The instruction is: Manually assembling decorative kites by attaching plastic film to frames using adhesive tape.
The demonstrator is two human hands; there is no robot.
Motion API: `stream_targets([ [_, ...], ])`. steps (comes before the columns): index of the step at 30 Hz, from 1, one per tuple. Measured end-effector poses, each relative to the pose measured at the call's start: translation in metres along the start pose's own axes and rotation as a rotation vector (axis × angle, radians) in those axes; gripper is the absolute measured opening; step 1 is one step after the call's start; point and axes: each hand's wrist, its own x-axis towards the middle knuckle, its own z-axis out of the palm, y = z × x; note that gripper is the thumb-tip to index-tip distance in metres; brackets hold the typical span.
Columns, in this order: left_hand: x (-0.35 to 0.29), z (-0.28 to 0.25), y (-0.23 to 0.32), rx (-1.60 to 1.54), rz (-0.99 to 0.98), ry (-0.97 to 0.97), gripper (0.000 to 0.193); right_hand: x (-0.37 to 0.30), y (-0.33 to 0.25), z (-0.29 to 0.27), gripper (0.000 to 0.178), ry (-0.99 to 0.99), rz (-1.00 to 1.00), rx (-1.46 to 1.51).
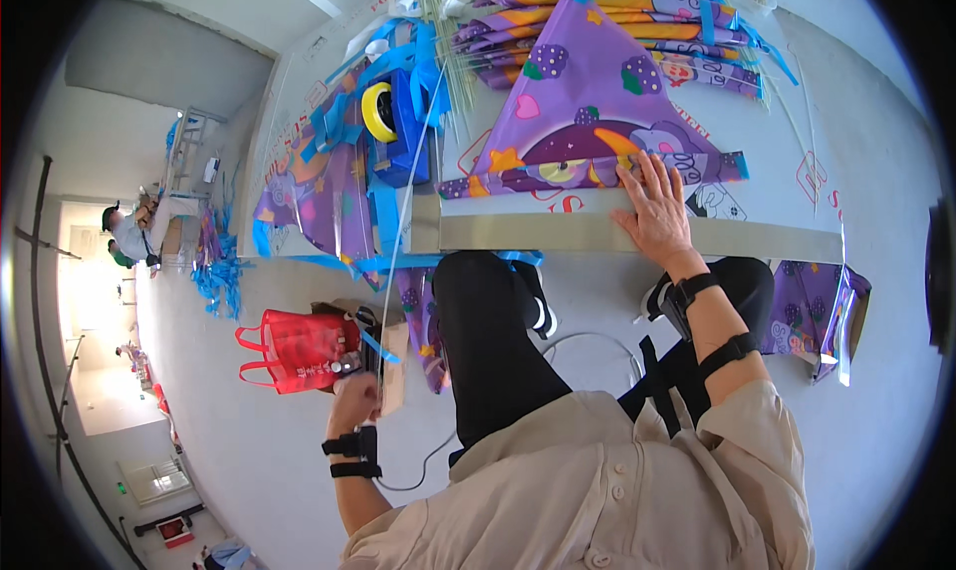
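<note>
My right hand [656, 208] lies flat with fingers spread on a purple printed kite [588, 82] on the table. Its near edge, a folded or rolled band, runs under my fingertips. Down at the left, below the table's level, my left hand [356, 401] is closed on the lower end of a long, thin white rod [406, 212]. The rod slants up past the table edge to the bundle of thin sticks. A blue tape dispenser [405, 137] with a yellow-cored roll stands left of the kite, near the rod.
Folded kites [687, 22] are stacked at the back right; another purple kite [334, 202] with blue ribbons lies left. A red bag [299, 351] sits on the floor beside my left hand. A box with purple sheets [817, 306] stands at right. People work far left.
</note>
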Motion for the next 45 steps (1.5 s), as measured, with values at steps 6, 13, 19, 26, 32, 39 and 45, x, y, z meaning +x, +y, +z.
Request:
stream_targets([
  [6, -0.005, 0.023, -0.01, 0.133, 0.333, 0.275, 0.012, 0.0, 0.002, 0.002, 0.062, 0.019, -0.004, -0.015],
  [13, 0.113, 0.002, 0.155, 0.752, 0.713, 0.552, 0.014, 0.0, 0.003, 0.004, 0.062, 0.072, -0.047, 0.054],
  [19, 0.182, 0.001, 0.231, 0.902, 0.927, 0.518, 0.011, -0.003, 0.014, 0.007, 0.064, 0.222, -0.069, 0.207],
  [26, 0.209, 0.003, 0.226, 0.987, 0.953, 0.513, 0.005, -0.005, 0.008, 0.001, 0.074, 0.277, -0.026, 0.372],
  [32, 0.203, 0.004, 0.226, 0.947, 0.939, 0.53, 0.006, -0.003, 0.008, 0.004, 0.086, 0.278, -0.056, 0.243],
  [39, 0.213, 0.009, 0.226, 0.922, 1.005, 0.589, 0.005, -0.002, 0.003, 0.007, 0.076, 0.249, -0.034, 0.215],
  [45, 0.221, 0.009, 0.222, 0.96, 0.937, 0.62, 0.005, 0.0, -0.003, 0.003, 0.062, 0.211, -0.024, 0.175],
])
